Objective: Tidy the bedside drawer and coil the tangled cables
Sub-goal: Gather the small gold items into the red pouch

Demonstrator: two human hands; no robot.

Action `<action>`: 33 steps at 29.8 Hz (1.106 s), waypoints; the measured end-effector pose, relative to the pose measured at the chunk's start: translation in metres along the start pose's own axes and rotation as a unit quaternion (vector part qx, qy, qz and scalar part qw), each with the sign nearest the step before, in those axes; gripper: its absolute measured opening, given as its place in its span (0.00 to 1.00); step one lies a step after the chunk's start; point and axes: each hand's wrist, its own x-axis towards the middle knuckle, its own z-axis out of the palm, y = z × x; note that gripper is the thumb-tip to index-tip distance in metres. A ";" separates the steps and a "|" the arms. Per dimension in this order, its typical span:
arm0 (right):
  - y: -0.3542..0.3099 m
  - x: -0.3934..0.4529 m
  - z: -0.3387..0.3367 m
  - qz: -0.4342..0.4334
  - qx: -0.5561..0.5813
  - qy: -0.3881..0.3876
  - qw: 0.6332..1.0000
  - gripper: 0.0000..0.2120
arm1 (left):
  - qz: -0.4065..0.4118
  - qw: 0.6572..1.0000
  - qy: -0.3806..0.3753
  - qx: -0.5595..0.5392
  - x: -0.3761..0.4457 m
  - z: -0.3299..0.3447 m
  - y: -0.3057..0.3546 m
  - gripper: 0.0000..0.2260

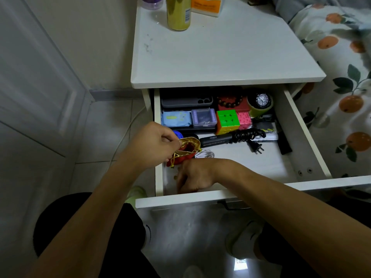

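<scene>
Below the white nightstand top (226, 57), the drawer (307, 137) stands pulled out, its front panel nearest the person. Over the drawer's front-left corner the left hand (152, 145) pinches the gold-lined rim of a small red drawstring pouch (185, 152), holding its mouth open just above the left wall. The right hand (193, 177) reaches down into the same corner, fingers curled against the drawer floor close to the front panel; whether they hold anything cannot be told. A few small gold pieces (175, 176) lie just beside it.

Along the back edge sit a dark phone case (186, 101), a blue packet (176, 118), a clear plastic box (203, 117), a colour cube (227, 121), a pink maze cube (244, 120), a bead bracelet (230, 102) and a watch (262, 100). Across the middle lies a black hair straightener (216, 140), its cable (249, 135) already wound in a tight coil, the plug (257, 147) resting on the floor beside it. A black strip (284, 143) lies against the right wall. Bare white drawer floor shows across the front right, between the plug, the right wall and the front panel
</scene>
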 end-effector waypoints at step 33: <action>0.005 -0.070 -0.001 -0.047 0.246 0.446 0.859 0.06 | 0.035 0.997 0.006 0.063 -0.014 0.021 0.023 0.09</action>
